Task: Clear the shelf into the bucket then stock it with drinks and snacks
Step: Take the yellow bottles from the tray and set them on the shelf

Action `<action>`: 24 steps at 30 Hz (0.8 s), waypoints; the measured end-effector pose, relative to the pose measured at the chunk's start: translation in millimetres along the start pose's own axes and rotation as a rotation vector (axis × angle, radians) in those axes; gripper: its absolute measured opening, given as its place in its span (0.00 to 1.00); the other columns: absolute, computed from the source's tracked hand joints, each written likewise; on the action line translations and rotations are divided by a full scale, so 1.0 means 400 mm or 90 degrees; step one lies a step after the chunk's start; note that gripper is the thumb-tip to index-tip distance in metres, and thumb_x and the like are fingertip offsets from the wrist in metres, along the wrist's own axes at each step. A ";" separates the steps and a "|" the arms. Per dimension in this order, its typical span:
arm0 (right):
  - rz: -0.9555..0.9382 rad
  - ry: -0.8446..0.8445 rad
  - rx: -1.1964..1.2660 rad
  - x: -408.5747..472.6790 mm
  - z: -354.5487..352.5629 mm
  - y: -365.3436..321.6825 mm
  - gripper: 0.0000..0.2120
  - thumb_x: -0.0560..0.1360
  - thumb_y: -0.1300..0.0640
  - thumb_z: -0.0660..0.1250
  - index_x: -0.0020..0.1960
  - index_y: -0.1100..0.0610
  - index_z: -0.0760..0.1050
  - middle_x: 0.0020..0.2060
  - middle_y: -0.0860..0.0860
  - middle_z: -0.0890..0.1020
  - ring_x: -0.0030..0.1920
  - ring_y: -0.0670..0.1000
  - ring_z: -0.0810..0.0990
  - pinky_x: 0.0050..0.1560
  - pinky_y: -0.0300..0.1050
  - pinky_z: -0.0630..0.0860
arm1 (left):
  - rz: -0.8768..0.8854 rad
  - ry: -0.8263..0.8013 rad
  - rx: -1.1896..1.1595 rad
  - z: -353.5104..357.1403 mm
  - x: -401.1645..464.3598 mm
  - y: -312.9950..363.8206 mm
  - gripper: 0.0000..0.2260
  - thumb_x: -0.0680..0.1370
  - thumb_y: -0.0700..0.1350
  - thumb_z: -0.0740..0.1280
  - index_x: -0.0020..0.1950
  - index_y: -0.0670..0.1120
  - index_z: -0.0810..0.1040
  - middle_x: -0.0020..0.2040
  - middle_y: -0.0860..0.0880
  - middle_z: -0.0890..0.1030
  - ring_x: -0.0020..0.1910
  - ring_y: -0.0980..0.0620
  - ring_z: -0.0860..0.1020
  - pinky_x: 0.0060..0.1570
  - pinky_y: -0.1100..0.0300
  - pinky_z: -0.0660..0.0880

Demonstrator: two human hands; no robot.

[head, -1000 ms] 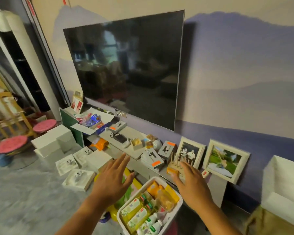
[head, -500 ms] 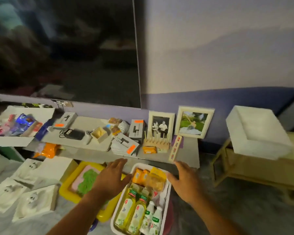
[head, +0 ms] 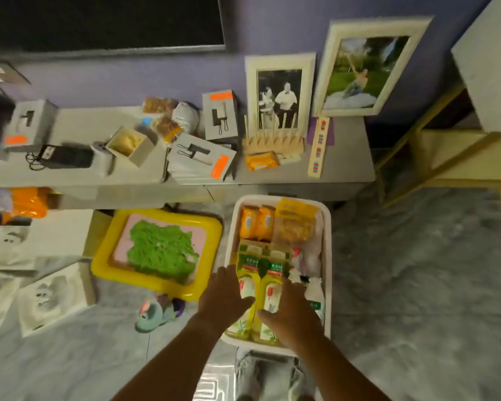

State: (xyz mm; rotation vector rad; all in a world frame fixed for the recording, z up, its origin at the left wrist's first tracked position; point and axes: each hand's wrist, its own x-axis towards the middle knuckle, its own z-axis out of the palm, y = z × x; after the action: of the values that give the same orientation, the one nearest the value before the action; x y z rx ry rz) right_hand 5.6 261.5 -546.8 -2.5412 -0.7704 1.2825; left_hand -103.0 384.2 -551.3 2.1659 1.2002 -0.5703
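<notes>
A: What lies in the white basket (head: 327,227), and how are the hands placed?

B: Basket on the floor before the grey shelf (head: 347,157). It holds two yellow drink bottles (head: 261,273), orange snack packs (head: 256,222) and a yellow-topped bag (head: 297,224). Left hand (head: 224,296) and right hand (head: 291,306) lie over the bottles, fingers fairly straight; whether they grip cannot be told.

A: What occupies the shelf?

B: Uncleared: grey boxes with orange stickers (head: 220,114), a stack of flat boxes (head: 201,160), a wooden rack (head: 272,141), an orange packet (head: 261,161), two framed photographs (head: 279,91) against the purple wall.

A: And beside the basket?

B: Left of it, close by, a yellow tray (head: 209,227) with green material; further left, white foam blocks (head: 52,293).
</notes>
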 end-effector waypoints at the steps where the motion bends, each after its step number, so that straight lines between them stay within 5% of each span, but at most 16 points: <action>1: 0.018 0.016 -0.017 0.021 0.024 -0.002 0.44 0.67 0.33 0.72 0.74 0.47 0.56 0.65 0.52 0.70 0.59 0.53 0.78 0.46 0.44 0.76 | -0.012 -0.018 -0.013 0.027 0.013 -0.007 0.36 0.74 0.58 0.71 0.73 0.44 0.60 0.67 0.45 0.69 0.67 0.44 0.69 0.64 0.51 0.70; 8: 0.112 0.061 -0.081 0.085 0.100 -0.010 0.47 0.61 0.32 0.77 0.69 0.54 0.61 0.66 0.56 0.68 0.59 0.58 0.78 0.51 0.51 0.81 | -0.074 -0.030 -0.137 0.109 0.058 -0.038 0.42 0.65 0.58 0.77 0.72 0.46 0.62 0.62 0.46 0.75 0.64 0.43 0.72 0.59 0.49 0.75; 12: 0.113 0.051 -0.006 0.094 0.088 -0.003 0.43 0.59 0.39 0.81 0.65 0.50 0.63 0.66 0.54 0.69 0.56 0.54 0.79 0.48 0.46 0.80 | -0.064 -0.024 -0.158 0.090 0.074 -0.041 0.38 0.61 0.61 0.79 0.65 0.49 0.69 0.58 0.49 0.79 0.60 0.46 0.76 0.57 0.48 0.77; 15: 0.098 0.108 0.014 0.066 0.087 -0.010 0.42 0.59 0.36 0.77 0.64 0.48 0.61 0.58 0.49 0.74 0.53 0.53 0.79 0.48 0.50 0.80 | -0.055 -0.037 -0.188 0.070 0.071 -0.043 0.37 0.57 0.60 0.79 0.63 0.53 0.72 0.54 0.53 0.81 0.56 0.49 0.79 0.54 0.50 0.78; 19: 0.079 0.112 0.095 0.022 0.064 -0.020 0.46 0.53 0.30 0.74 0.63 0.44 0.57 0.51 0.45 0.81 0.51 0.52 0.81 0.49 0.51 0.81 | -0.009 -0.029 -0.323 0.040 0.036 -0.070 0.31 0.52 0.56 0.80 0.51 0.66 0.73 0.44 0.62 0.82 0.46 0.60 0.81 0.49 0.56 0.80; 24: -0.033 0.163 0.184 -0.064 -0.085 -0.029 0.53 0.48 0.28 0.71 0.69 0.34 0.56 0.50 0.37 0.77 0.52 0.46 0.78 0.47 0.41 0.76 | 0.161 -0.010 -0.360 -0.098 -0.025 -0.001 0.40 0.50 0.56 0.84 0.59 0.70 0.73 0.52 0.66 0.82 0.52 0.65 0.80 0.49 0.65 0.78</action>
State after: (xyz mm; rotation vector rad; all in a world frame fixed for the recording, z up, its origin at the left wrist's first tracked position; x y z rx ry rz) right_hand 16.0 259.7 -503.8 -2.3709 -0.5492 0.9492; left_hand -104.9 404.9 -516.5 1.7774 0.9177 -0.1150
